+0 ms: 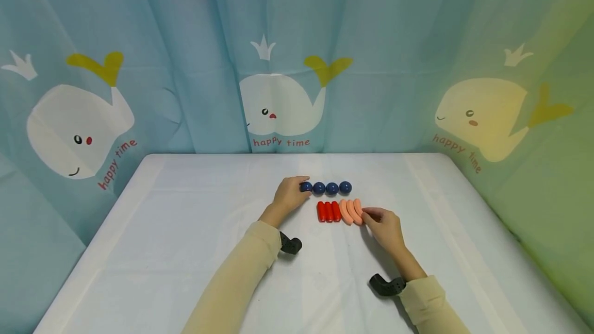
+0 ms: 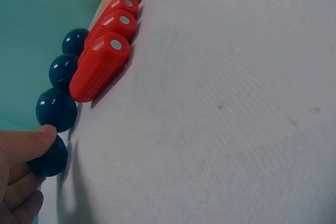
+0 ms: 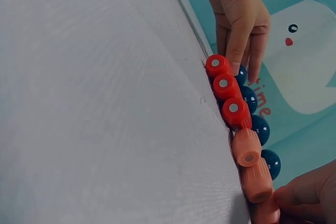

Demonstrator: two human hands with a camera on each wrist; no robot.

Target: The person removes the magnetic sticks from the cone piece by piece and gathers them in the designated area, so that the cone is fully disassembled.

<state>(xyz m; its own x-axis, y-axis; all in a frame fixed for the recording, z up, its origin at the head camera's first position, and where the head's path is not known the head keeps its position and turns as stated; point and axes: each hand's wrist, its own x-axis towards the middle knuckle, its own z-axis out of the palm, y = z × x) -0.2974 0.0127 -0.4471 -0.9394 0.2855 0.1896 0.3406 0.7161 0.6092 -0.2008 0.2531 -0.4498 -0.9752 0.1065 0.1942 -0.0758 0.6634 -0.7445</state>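
Note:
Several glossy dark blue balls form a row on the table. My left hand holds the leftmost blue ball between thumb and fingers. In front of the row lie three short straight red toy sticks, side by side, each with a silver dot on its end. Three curved orange toy sticks continue that line to the right. My right hand pinches the rightmost curved orange stick with thumb and fingertips. Part of that stick is hidden by the fingers.
A white cloth covers the table. Behind and beside it hangs a blue-green curtain printed with whales. Each wrist carries a black camera mount, such as the right one close over the cloth.

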